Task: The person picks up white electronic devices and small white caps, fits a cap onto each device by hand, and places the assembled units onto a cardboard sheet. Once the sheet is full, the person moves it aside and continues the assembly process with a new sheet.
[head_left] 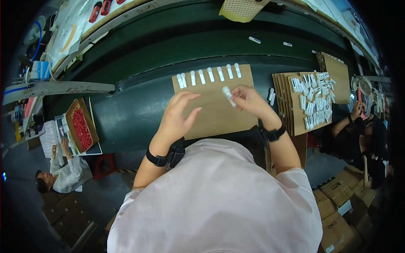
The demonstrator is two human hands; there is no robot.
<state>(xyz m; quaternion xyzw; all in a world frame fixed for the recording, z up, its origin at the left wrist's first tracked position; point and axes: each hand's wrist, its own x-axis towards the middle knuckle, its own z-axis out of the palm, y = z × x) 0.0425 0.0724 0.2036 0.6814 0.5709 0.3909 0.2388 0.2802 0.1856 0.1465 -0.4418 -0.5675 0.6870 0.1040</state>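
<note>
I am viewing a fisheye field whose corners are sinking into black and whose straight edges are bowing toward the rim. Light is falling brightly on the pale shirt (211, 181); the floor (99, 194) is lying dim. The green tabletop (130, 111) is giving a faint sheen. The right hand (249, 101) and its white tube (228, 93) are blurring slightly.

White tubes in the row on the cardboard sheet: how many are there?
8: a close pair of tubes at the row's left end, then six single tubes spaced toward the right. None appears hidden.
</note>
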